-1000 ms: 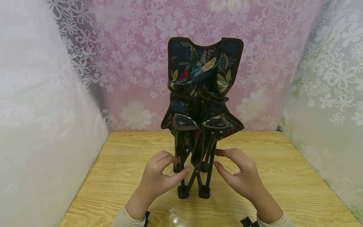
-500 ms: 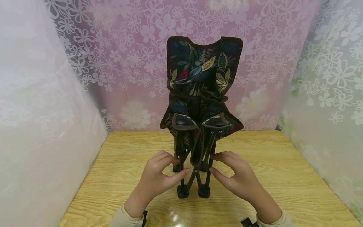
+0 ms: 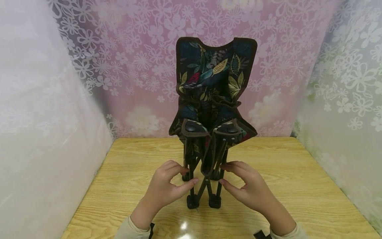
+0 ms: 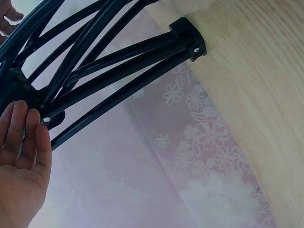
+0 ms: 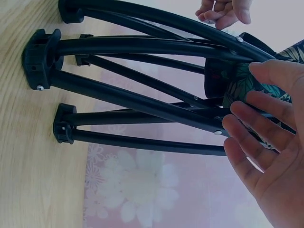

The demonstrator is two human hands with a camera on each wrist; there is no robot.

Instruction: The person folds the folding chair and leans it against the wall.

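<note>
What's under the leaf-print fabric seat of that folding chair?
Under the leaf-print fabric seat, crossed black metal legs end in plastic feet on the wooden table. The fabric hides the upper joints.

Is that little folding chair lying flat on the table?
No, the chair stands upright on its black feet on the table, with a hand at each side of its legs.

Chair (image 3: 213, 86): matt leaf-print cloth, smooth black metal legs (image 5: 142, 102) w/ plastic feet; table (image 3: 298, 186) glossy wood-grain.
</note>
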